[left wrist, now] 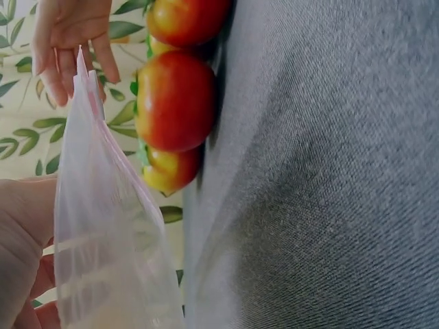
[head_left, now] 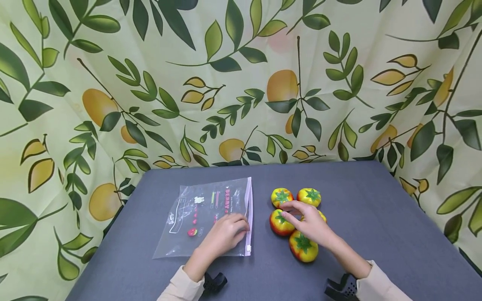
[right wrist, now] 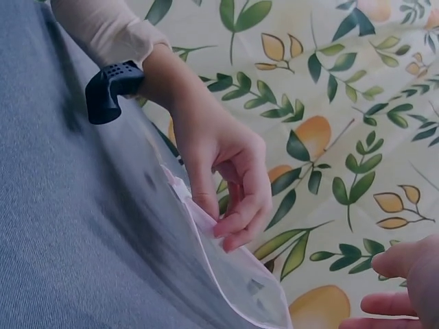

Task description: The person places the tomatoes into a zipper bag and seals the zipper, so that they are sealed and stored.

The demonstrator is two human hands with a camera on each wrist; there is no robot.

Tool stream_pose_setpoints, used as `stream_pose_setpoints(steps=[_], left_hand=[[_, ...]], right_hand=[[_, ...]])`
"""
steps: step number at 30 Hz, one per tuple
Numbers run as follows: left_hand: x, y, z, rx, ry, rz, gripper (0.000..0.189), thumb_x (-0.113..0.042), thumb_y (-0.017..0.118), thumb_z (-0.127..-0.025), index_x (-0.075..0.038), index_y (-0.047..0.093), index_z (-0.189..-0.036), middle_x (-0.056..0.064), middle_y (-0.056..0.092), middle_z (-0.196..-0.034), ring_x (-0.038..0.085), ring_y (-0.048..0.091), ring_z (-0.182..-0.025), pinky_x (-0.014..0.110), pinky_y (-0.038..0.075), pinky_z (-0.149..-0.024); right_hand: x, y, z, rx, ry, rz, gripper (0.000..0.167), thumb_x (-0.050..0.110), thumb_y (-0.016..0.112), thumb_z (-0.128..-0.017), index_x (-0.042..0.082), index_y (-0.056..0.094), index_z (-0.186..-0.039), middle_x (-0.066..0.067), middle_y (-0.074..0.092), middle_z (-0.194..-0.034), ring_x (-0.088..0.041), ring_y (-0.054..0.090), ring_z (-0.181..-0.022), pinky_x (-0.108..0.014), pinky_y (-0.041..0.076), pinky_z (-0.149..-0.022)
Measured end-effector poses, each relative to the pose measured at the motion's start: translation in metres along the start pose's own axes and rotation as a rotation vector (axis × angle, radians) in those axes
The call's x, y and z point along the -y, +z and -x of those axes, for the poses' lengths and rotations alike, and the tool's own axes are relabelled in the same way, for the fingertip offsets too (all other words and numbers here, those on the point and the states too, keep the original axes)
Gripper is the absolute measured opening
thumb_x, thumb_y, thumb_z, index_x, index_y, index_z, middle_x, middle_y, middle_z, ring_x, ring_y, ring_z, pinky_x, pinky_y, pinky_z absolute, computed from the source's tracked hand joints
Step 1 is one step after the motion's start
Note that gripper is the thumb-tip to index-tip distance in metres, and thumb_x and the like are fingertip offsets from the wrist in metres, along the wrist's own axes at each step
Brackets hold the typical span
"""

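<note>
A clear zip bag with a pink slider edge and strawberry print lies on the table. My left hand pinches its upper layer near the zip edge; in the right wrist view the left hand has thumb and fingers at the lifted bag mouth. Several red-and-yellow tomato-like fruits with green star-shaped tops, such as the front one, are grouped right of the bag. Over them hovers my right hand, fingers loosely bent and apart, partly hiding one fruit. Nothing shows in its grasp in the left wrist view.
A dark grey-blue cloth covers the table. Behind it hangs a leaf-and-fruit patterned curtain. Each wrist wears a black camera mount, like the one on the right wrist.
</note>
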State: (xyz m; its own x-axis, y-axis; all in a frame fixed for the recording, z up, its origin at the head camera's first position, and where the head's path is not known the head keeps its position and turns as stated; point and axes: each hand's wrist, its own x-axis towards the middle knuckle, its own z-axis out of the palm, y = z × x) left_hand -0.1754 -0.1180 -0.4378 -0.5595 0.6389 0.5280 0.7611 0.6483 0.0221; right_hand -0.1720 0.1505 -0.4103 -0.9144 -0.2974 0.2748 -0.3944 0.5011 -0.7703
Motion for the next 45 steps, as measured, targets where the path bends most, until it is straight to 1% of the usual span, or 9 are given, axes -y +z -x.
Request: stream_pose_setpoints(steps=[5, 8, 12, 17, 24, 30, 36, 40, 45], left_hand=[[-0.003, -0.004, 0.004, -0.053, 0.002, -0.006, 0.016, -0.01, 0.078, -0.074, -0.019, 0.068, -0.083, -0.006, 0.068, -0.093, 0.009, 0.064, -0.087, 0.025, 0.052, -0.084], [-0.005, -0.006, 0.004, -0.067, -0.001, -0.003, 0.016, -0.01, 0.078, -0.075, -0.019, 0.068, -0.083, -0.007, 0.067, -0.092, 0.008, 0.064, -0.086, 0.024, 0.052, -0.082], [-0.008, -0.009, 0.005, -0.093, 0.0, 0.019, 0.016, -0.009, 0.078, -0.075, -0.018, 0.068, -0.084, -0.007, 0.067, -0.091, 0.008, 0.064, -0.084, 0.023, 0.053, -0.079], [-0.009, -0.011, 0.006, -0.133, -0.011, 0.068, 0.017, -0.006, 0.078, -0.074, -0.015, 0.068, -0.084, -0.005, 0.066, -0.092, 0.009, 0.064, -0.085, 0.022, 0.053, -0.078], [-0.01, -0.012, 0.005, -0.166, -0.014, 0.098, 0.018, -0.004, 0.077, -0.074, -0.014, 0.067, -0.085, -0.004, 0.066, -0.093, 0.009, 0.064, -0.087, 0.021, 0.052, -0.081], [-0.012, -0.016, 0.004, -0.216, -0.014, 0.101, 0.019, -0.002, 0.078, -0.072, -0.012, 0.068, -0.085, -0.003, 0.067, -0.092, 0.009, 0.064, -0.085, 0.023, 0.052, -0.08], [-0.016, -0.021, 0.006, -0.234, -0.052, 0.073, 0.021, -0.003, 0.079, -0.07, -0.013, 0.069, -0.085, -0.003, 0.066, -0.092, 0.009, 0.064, -0.086, 0.03, 0.054, -0.08], [-0.018, -0.024, 0.008, -0.25, -0.065, 0.07, 0.022, -0.002, 0.079, -0.07, -0.014, 0.068, -0.084, -0.005, 0.066, -0.092, 0.009, 0.063, -0.085, 0.026, 0.052, -0.077], [-0.02, -0.026, 0.007, -0.265, -0.057, 0.109, 0.022, 0.0, 0.078, -0.069, -0.013, 0.068, -0.084, -0.004, 0.066, -0.092, 0.009, 0.063, -0.086, 0.021, 0.05, -0.079]], right_hand=[[0.004, 0.004, -0.002, 0.032, 0.014, -0.016, 0.028, 0.019, 0.065, -0.091, 0.003, 0.065, -0.113, -0.014, 0.072, -0.11, -0.027, 0.07, -0.098, -0.03, 0.058, -0.084], [0.006, 0.008, -0.003, 0.049, 0.019, -0.015, 0.03, 0.022, 0.065, -0.091, 0.003, 0.065, -0.115, -0.013, 0.072, -0.11, -0.025, 0.069, -0.099, -0.027, 0.058, -0.085], [0.008, 0.016, -0.003, 0.079, 0.017, -0.056, 0.031, 0.022, 0.065, -0.091, 0.002, 0.064, -0.115, -0.013, 0.071, -0.11, -0.021, 0.069, -0.098, -0.021, 0.056, -0.084], [0.01, 0.026, -0.003, 0.125, -0.002, -0.107, 0.027, 0.022, 0.064, -0.091, 0.005, 0.065, -0.113, -0.016, 0.07, -0.111, -0.018, 0.069, -0.097, -0.022, 0.057, -0.083], [0.01, 0.038, -0.002, 0.16, -0.009, -0.137, 0.031, 0.022, 0.064, -0.092, 0.0, 0.064, -0.114, -0.019, 0.07, -0.11, -0.02, 0.069, -0.096, -0.017, 0.056, -0.08], [0.016, 0.051, -0.002, 0.199, 0.048, -0.195, 0.034, 0.022, 0.063, -0.092, -0.004, 0.062, -0.115, -0.021, 0.069, -0.11, -0.018, 0.069, -0.094, -0.013, 0.054, -0.077], [0.019, 0.06, -0.004, 0.205, 0.046, -0.222, 0.033, 0.021, 0.062, -0.093, -0.006, 0.063, -0.112, -0.021, 0.07, -0.104, -0.017, 0.07, -0.089, -0.013, 0.054, -0.075], [0.019, 0.066, -0.006, 0.203, 0.088, -0.277, 0.032, 0.018, 0.063, -0.092, -0.008, 0.062, -0.11, -0.024, 0.07, -0.099, -0.025, 0.07, -0.084, -0.014, 0.054, -0.071], [0.017, 0.073, -0.008, 0.238, 0.166, -0.398, 0.032, 0.013, 0.059, -0.093, -0.014, 0.058, -0.111, -0.031, 0.067, -0.099, -0.03, 0.069, -0.083, -0.023, 0.059, -0.071]])
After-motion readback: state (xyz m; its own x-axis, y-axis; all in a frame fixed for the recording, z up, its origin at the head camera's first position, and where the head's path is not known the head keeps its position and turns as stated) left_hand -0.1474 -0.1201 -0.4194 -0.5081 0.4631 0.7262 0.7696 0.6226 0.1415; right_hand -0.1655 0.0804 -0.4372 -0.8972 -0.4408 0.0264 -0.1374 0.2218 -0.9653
